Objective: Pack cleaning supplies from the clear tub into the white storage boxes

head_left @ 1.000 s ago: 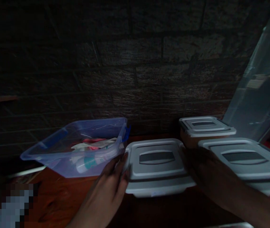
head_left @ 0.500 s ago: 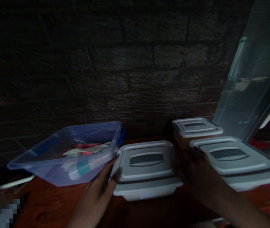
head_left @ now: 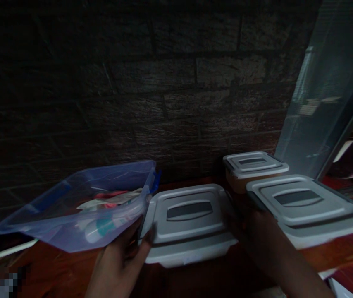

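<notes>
A container with a grey lid [head_left: 189, 215] sits on the reddish wooden surface [head_left: 55, 269] in the middle. My left hand [head_left: 123, 256] presses its fingers against the container's left edge, just below the corner of a clear blue bin [head_left: 71, 207]. My right hand [head_left: 257, 240] is very dark and lies against the container's right side, so the container is gripped between both hands. The tilted blue bin holds a tube and some papers.
Two more grey-lidded containers stand at the right, a large one [head_left: 303, 207] in front and a small one [head_left: 254, 165] behind it. A dark brick wall [head_left: 164, 82] closes the back. A clear plastic sheet [head_left: 328, 91] leans at the right.
Both hands have drawn back toward me with the middle container between them. The blue bin now reaches lower and further left in the picture.
</notes>
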Demonstrator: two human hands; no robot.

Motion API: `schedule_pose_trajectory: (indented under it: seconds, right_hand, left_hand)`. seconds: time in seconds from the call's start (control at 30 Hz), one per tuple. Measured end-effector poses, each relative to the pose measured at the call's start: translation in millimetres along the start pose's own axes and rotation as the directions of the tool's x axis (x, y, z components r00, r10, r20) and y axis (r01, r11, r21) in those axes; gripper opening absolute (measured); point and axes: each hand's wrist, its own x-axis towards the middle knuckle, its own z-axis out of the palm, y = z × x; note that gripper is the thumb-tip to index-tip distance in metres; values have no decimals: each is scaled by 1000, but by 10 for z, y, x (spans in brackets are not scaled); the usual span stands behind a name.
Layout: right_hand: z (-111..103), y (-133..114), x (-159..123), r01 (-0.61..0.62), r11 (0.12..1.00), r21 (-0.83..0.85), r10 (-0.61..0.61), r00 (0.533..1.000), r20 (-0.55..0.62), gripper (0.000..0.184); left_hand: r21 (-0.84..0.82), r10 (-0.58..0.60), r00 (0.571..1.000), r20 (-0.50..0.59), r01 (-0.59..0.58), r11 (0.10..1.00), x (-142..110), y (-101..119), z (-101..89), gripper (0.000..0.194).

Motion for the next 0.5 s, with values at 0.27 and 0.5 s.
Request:
schedule_pose_trajectory:
  seconds: [0.27, 0.5]
  right_hand:
    - [97, 27, -60, -131, 976, 175, 120, 990, 69, 46]
    - [97, 63, -62, -109, 989, 102, 99, 991, 95, 40]
  left_hand:
    - [28, 10, 1000, -21, -10, 1000, -55, 27, 19, 56]
    - [-2, 18, 1000, -21, -18, 1000, -64, 71, 40, 55]
